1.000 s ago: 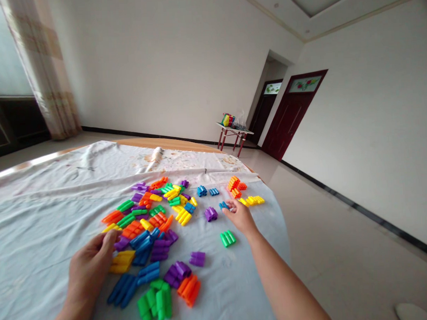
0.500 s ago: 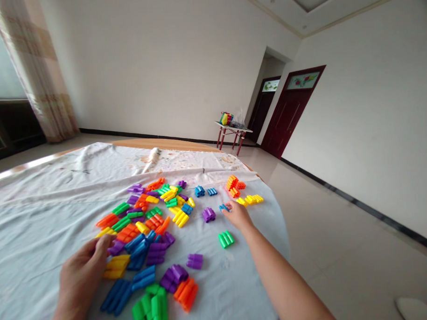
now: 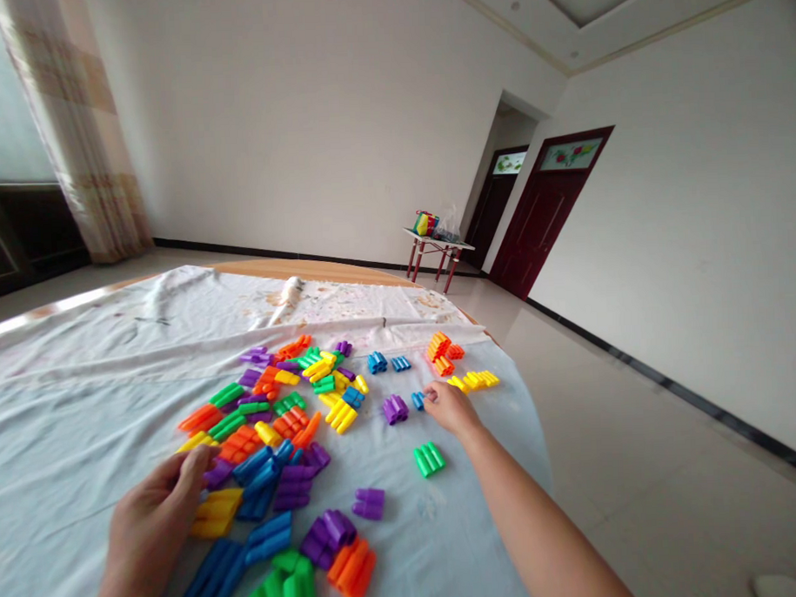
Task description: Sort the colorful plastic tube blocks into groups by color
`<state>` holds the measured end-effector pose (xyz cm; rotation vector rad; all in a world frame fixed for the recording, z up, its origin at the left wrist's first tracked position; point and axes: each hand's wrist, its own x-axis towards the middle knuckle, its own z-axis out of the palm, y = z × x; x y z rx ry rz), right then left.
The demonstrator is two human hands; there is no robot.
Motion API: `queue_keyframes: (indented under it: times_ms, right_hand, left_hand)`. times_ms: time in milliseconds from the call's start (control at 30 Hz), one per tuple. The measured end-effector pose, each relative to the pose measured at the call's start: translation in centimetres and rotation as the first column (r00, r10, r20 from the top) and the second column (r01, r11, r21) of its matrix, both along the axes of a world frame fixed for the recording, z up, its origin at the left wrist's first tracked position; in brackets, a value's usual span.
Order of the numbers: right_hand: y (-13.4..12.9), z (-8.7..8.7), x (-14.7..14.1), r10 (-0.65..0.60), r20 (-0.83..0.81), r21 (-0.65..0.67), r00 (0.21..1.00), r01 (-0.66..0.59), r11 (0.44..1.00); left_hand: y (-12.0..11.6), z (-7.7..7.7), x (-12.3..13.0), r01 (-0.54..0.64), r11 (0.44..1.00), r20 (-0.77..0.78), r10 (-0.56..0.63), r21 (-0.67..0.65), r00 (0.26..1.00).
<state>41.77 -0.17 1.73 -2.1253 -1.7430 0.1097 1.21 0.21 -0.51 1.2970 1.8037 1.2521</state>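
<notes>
On the cloth-covered table, my right hand (image 3: 450, 407) is closed at the fingertips on a small blue block (image 3: 418, 400) of joined tubes. This block sits just right of a purple block (image 3: 395, 409). A green block (image 3: 430, 459) lies nearer to me, below my right wrist. My left hand (image 3: 161, 507) is at the left of the pile, thumb and forefinger pressed together; what they hold, if anything, is hidden. Beside those fingertips are a purple block (image 3: 219, 473) and a yellow block (image 3: 217, 514). Several blue blocks (image 3: 259, 482) lie just right of them.
Orange blocks (image 3: 440, 347), a yellow row (image 3: 476, 381) and blue blocks (image 3: 377, 362) stand at the far right of the tablecloth (image 3: 82, 414). Mixed colours heap up in the middle. A small side table (image 3: 439, 240) holding bags stands beyond, near a dark red door (image 3: 545, 219).
My right hand has come slightly lower with the blue block, which now shows more plainly beside the purple one. My left hand stays in nearly the same place. The view has shifted slightly.
</notes>
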Motion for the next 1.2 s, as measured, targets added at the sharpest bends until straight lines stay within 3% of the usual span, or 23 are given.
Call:
queue_keyframes:
  times_ms: [200, 267, 400, 700, 1200]
  right_hand:
    - [1.2, 0.1, -0.6, 0.047, 0.030, -0.061, 0.998, -0.045, 0.997]
    - [2.0, 0.3, -0.5, 0.053, 0.025, -0.016, 0.998, -0.053, 0.998]
    - [4.6, 1.1, -0.5, 0.037, 0.032, 0.100, 0.999, -0.040, 0.994]
    - [9.8, 1.2, -1.7, -0.011, 0.101, 0.047, 0.995, 0.006, 0.999]
    - [8.3, 0.6, -0.1, -0.028, 0.128, 0.018, 0.991, 0.026, 0.999]
  left_hand:
    - [0.0, 0.0, 0.1, -0.005, 1.000, 0.018, 0.005, -0.019, 1.000]
    - [0.1, -0.1, 0.2, 0.005, 1.000, 0.030, -0.004, -0.014, 1.000]
    - [0.3, -0.4, 0.4, 0.031, 0.999, 0.037, -0.030, -0.029, 0.999]
    - [0.4, -0.7, 0.5, 0.041, 0.999, 0.066, -0.041, 0.000, 0.997]
    - [0.5, -0.5, 0.3, 0.037, 0.999, 0.036, -0.036, -0.036, 0.999]
